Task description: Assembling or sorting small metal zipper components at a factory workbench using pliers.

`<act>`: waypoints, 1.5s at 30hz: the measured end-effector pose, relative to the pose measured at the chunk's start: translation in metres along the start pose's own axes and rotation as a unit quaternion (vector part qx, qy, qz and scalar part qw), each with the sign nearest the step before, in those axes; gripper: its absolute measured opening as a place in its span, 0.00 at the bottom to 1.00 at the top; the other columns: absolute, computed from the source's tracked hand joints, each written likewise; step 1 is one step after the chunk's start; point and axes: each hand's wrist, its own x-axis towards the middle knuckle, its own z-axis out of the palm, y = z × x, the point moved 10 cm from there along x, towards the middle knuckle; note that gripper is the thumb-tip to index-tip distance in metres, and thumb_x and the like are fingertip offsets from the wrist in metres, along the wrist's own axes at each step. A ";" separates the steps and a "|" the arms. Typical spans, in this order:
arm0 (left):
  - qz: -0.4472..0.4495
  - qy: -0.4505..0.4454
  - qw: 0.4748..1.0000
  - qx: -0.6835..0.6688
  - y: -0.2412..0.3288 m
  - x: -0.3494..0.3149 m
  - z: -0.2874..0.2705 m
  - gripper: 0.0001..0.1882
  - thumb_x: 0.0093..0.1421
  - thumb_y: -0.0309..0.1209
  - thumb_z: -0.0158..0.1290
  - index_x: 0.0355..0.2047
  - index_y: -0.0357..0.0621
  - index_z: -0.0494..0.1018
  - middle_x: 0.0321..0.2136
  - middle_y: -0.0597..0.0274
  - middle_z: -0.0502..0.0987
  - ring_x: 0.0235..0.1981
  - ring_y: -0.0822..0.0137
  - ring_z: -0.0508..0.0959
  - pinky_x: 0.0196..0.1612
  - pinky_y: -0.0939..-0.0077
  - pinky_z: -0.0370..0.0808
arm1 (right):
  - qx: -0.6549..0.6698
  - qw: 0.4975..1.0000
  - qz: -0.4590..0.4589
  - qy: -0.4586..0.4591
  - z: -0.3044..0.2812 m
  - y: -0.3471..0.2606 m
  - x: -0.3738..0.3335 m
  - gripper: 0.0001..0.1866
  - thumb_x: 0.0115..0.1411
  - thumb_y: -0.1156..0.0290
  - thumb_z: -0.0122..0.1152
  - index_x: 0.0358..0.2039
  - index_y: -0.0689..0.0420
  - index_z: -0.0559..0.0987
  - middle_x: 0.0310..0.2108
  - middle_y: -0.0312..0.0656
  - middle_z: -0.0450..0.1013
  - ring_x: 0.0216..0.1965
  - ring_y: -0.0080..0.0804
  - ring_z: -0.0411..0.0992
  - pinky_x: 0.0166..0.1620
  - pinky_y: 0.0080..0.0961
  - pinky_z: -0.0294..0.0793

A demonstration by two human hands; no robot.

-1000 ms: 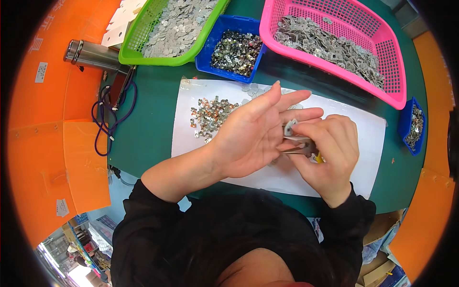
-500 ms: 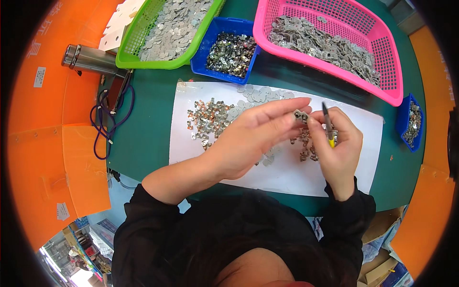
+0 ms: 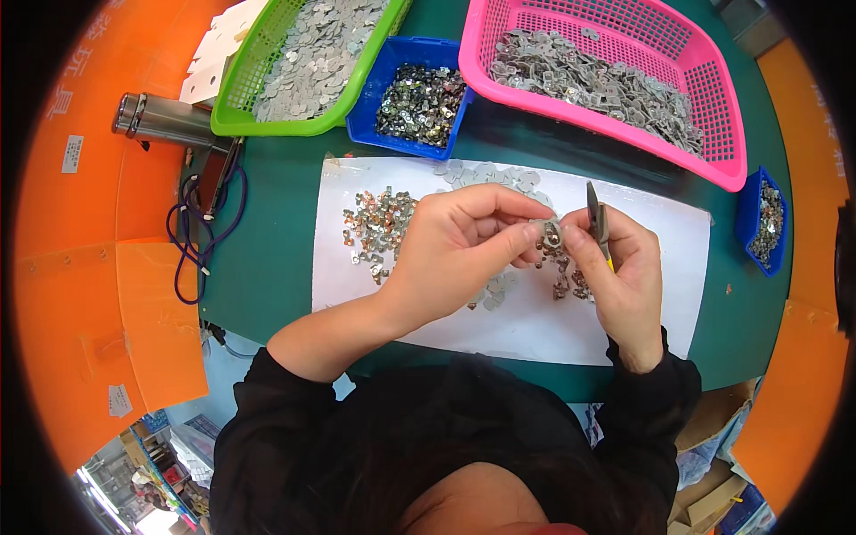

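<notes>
Over the white sheet [image 3: 655,294], my left hand [image 3: 450,254] pinches a small grey metal plate [image 3: 548,234] with shiny metal clips on it. My right hand [image 3: 631,281] is closed around small pliers [image 3: 596,214] with dark jaws and a yellow handle, jaws pointing away from me. Its thumb and fingertip meet the plate's right edge. Left of my hands lies a pile of small silver and copper-coloured clips [image 3: 374,223]. Flat grey plates [image 3: 490,175] are spread beyond and partly under my left hand. Joined metal pieces [image 3: 562,283] lie between my hands, partly hidden.
At the back stand a green basket [image 3: 234,107] of flat plates, a blue bin [image 3: 364,111] of shiny clips and a pink basket [image 3: 727,98] of metal plates. A smaller blue bin [image 3: 751,218] is at right. A steel flask [image 3: 165,119] and purple cord [image 3: 241,192] lie left.
My left hand's fingers have curled in around the plate, which has tilted and moved slightly left and down. My right hand has shifted a little left with the pliers, which have turned.
</notes>
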 end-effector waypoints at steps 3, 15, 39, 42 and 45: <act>-0.027 0.011 0.999 -0.039 -0.007 0.002 -0.005 0.12 0.62 0.21 0.56 0.46 0.32 0.75 0.35 0.59 0.80 0.32 0.73 0.80 0.37 0.79 0.78 | 0.008 0.998 -0.057 0.021 -0.002 -0.011 0.001 0.05 0.58 0.77 0.64 0.34 0.63 0.80 0.25 0.34 0.74 0.25 0.17 0.68 0.29 0.17 0.66; -0.031 0.005 0.995 -0.093 -0.013 0.001 -0.005 0.15 0.62 0.21 0.57 0.50 0.34 0.73 0.36 0.57 0.80 0.32 0.72 0.80 0.37 0.79 0.78 | -0.122 0.981 -0.147 0.019 0.003 -0.026 -0.002 0.10 0.53 0.82 0.64 0.38 0.63 0.79 0.29 0.36 0.71 0.30 0.19 0.69 0.35 0.17 0.67; -0.212 -0.166 0.961 -0.062 -0.023 -0.022 0.001 0.09 0.62 0.30 0.57 0.38 0.36 0.75 0.31 0.61 0.79 0.29 0.72 0.81 0.33 0.82 0.76 | -0.462 0.653 -0.596 0.074 0.046 -0.079 -0.079 0.13 0.39 0.69 0.64 0.30 0.47 0.81 0.28 0.29 0.67 0.31 0.27 0.68 0.41 0.33 0.71; -0.235 -0.191 0.950 -0.076 -0.025 -0.027 0.007 0.08 0.62 0.29 0.57 0.36 0.36 0.75 0.30 0.61 0.79 0.28 0.73 0.80 0.31 0.83 0.75 | -0.447 0.662 -0.597 0.070 0.045 -0.081 -0.078 0.13 0.39 0.69 0.65 0.30 0.47 0.81 0.28 0.29 0.67 0.31 0.28 0.68 0.40 0.33 0.71; -0.208 -0.161 0.959 -0.108 -0.022 -0.022 0.003 0.07 0.62 0.29 0.57 0.36 0.36 0.75 0.29 0.60 0.79 0.27 0.74 0.79 0.28 0.83 0.74 | -0.403 0.726 -0.553 0.066 0.032 -0.075 -0.057 0.13 0.38 0.70 0.67 0.30 0.49 0.81 0.27 0.30 0.68 0.31 0.31 0.68 0.38 0.34 0.70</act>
